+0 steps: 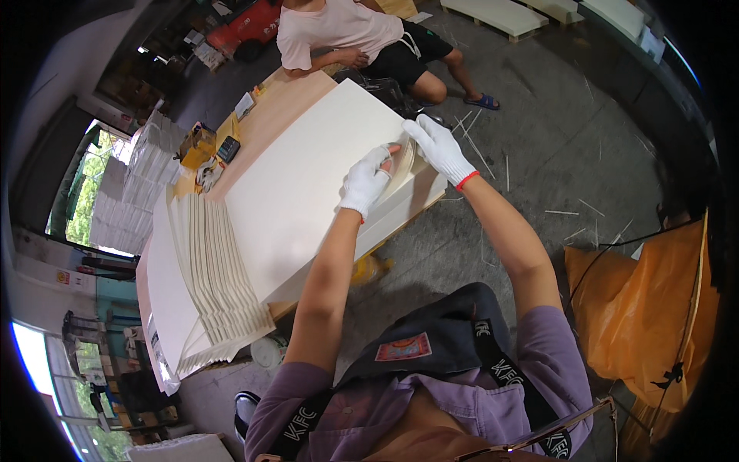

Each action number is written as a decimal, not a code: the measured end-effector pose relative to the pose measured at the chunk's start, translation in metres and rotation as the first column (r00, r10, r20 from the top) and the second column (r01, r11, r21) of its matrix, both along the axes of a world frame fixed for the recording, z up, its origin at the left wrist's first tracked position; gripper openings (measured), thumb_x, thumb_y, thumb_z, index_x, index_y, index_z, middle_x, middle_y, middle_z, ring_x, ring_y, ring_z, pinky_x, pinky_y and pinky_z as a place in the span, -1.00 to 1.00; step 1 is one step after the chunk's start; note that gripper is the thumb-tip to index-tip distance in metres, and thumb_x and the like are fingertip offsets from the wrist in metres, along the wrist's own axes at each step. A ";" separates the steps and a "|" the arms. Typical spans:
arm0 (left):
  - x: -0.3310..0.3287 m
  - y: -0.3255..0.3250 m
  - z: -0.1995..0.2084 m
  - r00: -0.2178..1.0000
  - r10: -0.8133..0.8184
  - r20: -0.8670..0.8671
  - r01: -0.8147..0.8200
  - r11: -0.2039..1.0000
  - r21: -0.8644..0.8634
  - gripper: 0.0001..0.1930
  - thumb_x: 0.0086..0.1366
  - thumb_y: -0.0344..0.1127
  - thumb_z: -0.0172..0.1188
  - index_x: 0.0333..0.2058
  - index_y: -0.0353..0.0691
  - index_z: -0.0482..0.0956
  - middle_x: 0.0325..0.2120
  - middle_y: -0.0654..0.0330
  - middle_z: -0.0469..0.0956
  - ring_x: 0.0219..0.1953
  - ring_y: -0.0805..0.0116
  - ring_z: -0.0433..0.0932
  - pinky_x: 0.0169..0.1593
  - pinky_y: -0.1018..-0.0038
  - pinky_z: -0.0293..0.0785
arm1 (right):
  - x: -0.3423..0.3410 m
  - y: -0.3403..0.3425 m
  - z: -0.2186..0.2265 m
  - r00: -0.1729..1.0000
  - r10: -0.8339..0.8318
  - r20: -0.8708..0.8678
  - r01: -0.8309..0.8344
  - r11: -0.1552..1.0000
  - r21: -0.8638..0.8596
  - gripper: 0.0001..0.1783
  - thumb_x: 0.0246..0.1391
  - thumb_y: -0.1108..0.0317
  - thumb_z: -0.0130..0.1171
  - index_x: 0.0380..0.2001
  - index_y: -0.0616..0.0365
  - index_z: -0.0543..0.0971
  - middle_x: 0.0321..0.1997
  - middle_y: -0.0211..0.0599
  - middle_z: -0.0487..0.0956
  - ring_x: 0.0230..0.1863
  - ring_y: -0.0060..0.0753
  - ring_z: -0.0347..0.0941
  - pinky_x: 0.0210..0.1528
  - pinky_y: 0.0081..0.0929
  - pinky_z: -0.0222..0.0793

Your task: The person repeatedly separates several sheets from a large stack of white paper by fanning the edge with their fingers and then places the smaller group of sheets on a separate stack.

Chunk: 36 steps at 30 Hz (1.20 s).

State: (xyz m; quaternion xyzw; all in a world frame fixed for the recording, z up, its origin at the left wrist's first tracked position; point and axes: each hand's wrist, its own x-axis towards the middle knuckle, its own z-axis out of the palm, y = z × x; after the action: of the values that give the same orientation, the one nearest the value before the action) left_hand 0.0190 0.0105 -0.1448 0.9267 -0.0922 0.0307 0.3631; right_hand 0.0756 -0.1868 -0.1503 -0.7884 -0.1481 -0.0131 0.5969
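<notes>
A tall stack of large white sheets lies on the table in front of me. My left hand, in a white glove with bare fingertips showing, is closed on the sheets' near right edge, which bends up and fans a little. My right hand, in a white glove with a red cuff, has its fingers curled over the right corner of the same sheets. The fingertips under the edge are hidden. To the left, a fanned, stepped pile of cream sheets lies beside the stack.
A person in a pink shirt sits beyond the table, leaning an arm on it. A yellow box and a calculator lie at the table's far left. White bundles stand behind. Paper strips litter the floor; an orange sack is at right.
</notes>
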 end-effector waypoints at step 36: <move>-0.011 -0.009 0.011 0.993 0.008 0.121 -0.027 0.986 0.163 -0.57 0.34 -0.11 0.15 0.18 0.13 0.47 -0.06 0.04 0.63 -0.04 0.01 0.62 0.02 0.30 0.49 | -0.004 0.004 -0.017 0.984 -0.104 0.145 0.108 0.994 -0.023 -0.51 0.35 -0.13 -0.23 -0.18 0.08 0.42 -0.31 0.12 0.55 -0.20 0.34 0.46 -0.20 0.09 0.30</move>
State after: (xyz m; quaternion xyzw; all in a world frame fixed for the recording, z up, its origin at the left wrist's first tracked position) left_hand 0.0080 0.0019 -0.1338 0.9507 -0.1079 0.0818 0.2789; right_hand 0.0711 -0.1824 -0.1670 -0.8011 -0.1485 -0.0993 0.5712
